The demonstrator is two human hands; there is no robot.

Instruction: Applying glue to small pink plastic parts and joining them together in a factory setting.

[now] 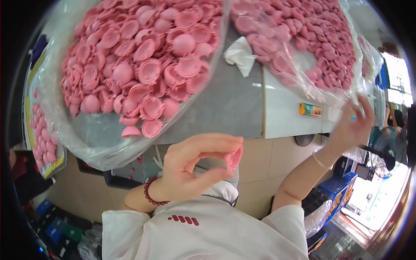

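We see two large clear plastic bags (65, 125) and (346, 86) of pink parts lying open on the surface, and a small orange-and-green rectangular label (310, 109) between them.

grey table (234, 104) | beige floor (260, 173) | bright window (396, 78) (daylight glare)
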